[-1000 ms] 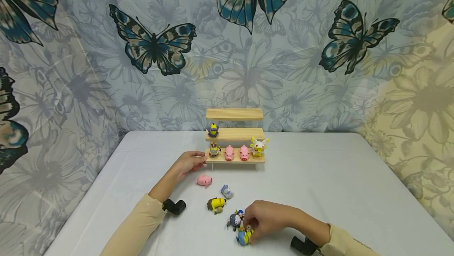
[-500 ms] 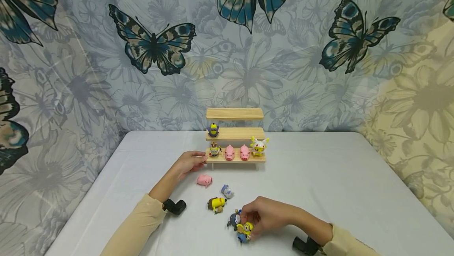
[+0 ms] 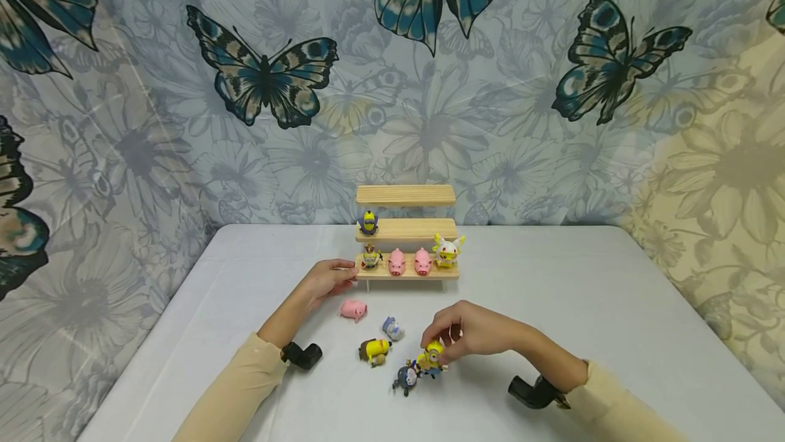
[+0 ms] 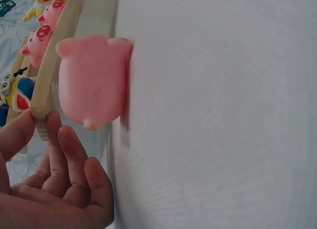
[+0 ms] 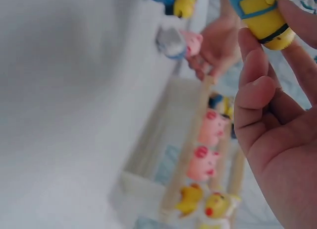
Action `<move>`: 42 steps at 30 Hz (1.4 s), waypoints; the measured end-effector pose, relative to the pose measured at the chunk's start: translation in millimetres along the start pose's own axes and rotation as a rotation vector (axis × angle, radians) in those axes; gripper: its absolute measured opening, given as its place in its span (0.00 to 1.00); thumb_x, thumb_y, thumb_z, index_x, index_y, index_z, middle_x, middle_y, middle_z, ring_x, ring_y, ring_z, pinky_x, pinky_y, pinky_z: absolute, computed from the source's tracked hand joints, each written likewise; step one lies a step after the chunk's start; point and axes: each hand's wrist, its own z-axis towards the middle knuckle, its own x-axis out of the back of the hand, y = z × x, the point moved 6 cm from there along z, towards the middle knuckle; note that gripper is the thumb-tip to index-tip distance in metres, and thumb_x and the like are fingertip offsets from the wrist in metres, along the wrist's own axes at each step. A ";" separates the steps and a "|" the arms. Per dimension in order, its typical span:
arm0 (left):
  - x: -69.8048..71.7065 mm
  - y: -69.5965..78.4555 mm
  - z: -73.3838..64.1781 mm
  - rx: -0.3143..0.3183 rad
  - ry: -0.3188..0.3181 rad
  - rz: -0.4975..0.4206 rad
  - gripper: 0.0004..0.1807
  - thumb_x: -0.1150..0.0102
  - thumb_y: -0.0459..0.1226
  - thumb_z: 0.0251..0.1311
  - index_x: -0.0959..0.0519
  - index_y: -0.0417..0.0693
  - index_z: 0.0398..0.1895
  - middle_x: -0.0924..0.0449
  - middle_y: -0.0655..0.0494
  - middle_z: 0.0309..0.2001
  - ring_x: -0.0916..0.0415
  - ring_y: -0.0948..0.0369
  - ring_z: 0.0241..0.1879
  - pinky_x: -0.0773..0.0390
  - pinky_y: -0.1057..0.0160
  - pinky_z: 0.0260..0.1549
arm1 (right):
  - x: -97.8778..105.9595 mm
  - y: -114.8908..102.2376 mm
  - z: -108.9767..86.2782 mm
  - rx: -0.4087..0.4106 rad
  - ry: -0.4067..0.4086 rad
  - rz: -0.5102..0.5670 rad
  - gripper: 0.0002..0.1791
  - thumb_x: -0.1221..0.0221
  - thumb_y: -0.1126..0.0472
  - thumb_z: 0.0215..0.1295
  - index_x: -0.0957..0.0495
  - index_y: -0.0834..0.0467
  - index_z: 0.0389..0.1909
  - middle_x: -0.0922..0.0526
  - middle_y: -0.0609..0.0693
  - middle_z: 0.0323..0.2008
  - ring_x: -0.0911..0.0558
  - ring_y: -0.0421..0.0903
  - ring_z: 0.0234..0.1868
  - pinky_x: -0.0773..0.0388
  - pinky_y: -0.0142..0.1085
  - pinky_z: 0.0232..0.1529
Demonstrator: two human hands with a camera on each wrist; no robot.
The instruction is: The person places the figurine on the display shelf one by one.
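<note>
My left hand [image 3: 328, 280] pinches the left end of the lowest board of a three-tier wooden display shelf [image 3: 407, 277]; the left wrist view shows the thumb on the board [image 4: 42, 97] and fingertips under it. My right hand [image 3: 478, 329] holds a yellow-and-blue minion figurine [image 3: 434, 352] between thumb and fingers, close over the table's front middle. In the right wrist view the figurine [image 5: 262, 18] is partly cut off at the top. A dark grey figurine [image 3: 405, 379] lies just below it. A pink pig figurine [image 3: 353, 310] lies near my left hand.
On the lowest board stand a crowned minion [image 3: 371, 257], two pink pigs [image 3: 396, 262] and a white-and-yellow figurine [image 3: 448, 251]. A purple-and-yellow figurine [image 3: 368, 223] stands on the middle board. A grey-blue figurine [image 3: 392, 328] and a yellow-brown figurine [image 3: 374, 352] lie on the white table [image 3: 582, 312].
My right hand has picked up the minion figurine from beside the dark grey one and moved it away from me toward the shelf, more upright. My left hand has stayed at the shelf.
</note>
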 end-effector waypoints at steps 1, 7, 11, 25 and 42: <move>0.2 0.1 -0.1 0.000 0.001 0.002 0.22 0.42 0.37 0.66 0.26 0.35 0.59 0.18 0.64 0.27 0.22 0.68 0.29 0.27 0.69 0.30 | 3.6 -1.6 0.3 0.003 0.008 -0.015 0.13 0.32 0.62 0.57 0.16 0.60 0.44 0.17 0.53 0.34 0.26 0.30 0.31 0.27 0.27 0.31; 0.9 -0.9 0.7 0.019 0.004 0.025 0.21 0.42 0.38 0.66 0.26 0.37 0.60 0.16 0.61 0.30 0.23 0.67 0.30 0.27 0.68 0.32 | 25.1 -11.5 3.9 -0.010 0.063 -0.142 0.12 0.31 0.62 0.56 0.16 0.55 0.43 0.16 0.45 0.34 0.26 0.32 0.32 0.27 0.29 0.31; 1.1 -1.8 1.0 0.031 0.008 0.028 0.21 0.42 0.38 0.66 0.26 0.38 0.59 0.16 0.61 0.30 0.23 0.67 0.29 0.27 0.68 0.32 | 38.8 -20.6 10.4 -0.041 0.088 -0.285 0.12 0.31 0.62 0.56 0.15 0.53 0.43 0.16 0.40 0.36 0.25 0.33 0.32 0.26 0.29 0.34; 0.9 -3.6 1.8 0.032 0.004 0.024 0.22 0.41 0.38 0.65 0.26 0.38 0.60 0.16 0.63 0.29 0.23 0.68 0.29 0.27 0.68 0.32 | 78.8 -46.1 41.5 -0.038 0.182 -0.600 0.12 0.33 0.65 0.57 0.15 0.53 0.43 0.17 0.42 0.35 0.23 0.40 0.33 0.26 0.30 0.34; 1.7 -3.3 5.6 0.039 0.021 0.022 0.21 0.40 0.40 0.65 0.24 0.40 0.58 0.16 0.61 0.30 0.23 0.67 0.30 0.28 0.68 0.30 | 116.5 -43.4 77.3 -0.025 0.271 -0.716 0.14 0.36 0.67 0.60 0.16 0.59 0.47 0.13 0.52 0.43 0.16 0.47 0.39 0.20 0.39 0.40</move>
